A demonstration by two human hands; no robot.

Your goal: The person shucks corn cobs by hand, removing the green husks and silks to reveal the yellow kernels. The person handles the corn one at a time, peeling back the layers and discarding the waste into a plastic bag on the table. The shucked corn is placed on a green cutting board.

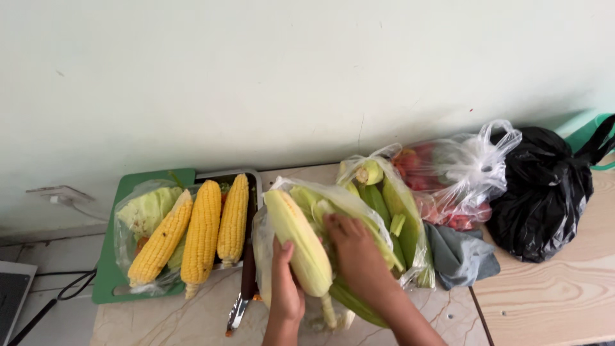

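My left hand [284, 287] grips a pale yellow corn cob [296, 238] from below, near its stalk end. My right hand [356, 256] rests on the green husk leaves [359, 214] beside that cob, fingers spread over them. Both sit over a clear plastic bag [262, 237] on the marble-patterned counter [160, 320]. To the left, three husked yellow corn cobs [202, 230] lie side by side on a green cutting board [106, 282], over a clear bag with a pale cabbage [146, 208].
A knife with a dark handle [243, 288] lies between the board and my hands. Right of the husks stand a bag of unhusked corn [384, 192], a clear bag of red produce [448, 186], a grey cloth [458, 256] and a black plastic bag [544, 192]. A wall is close behind.
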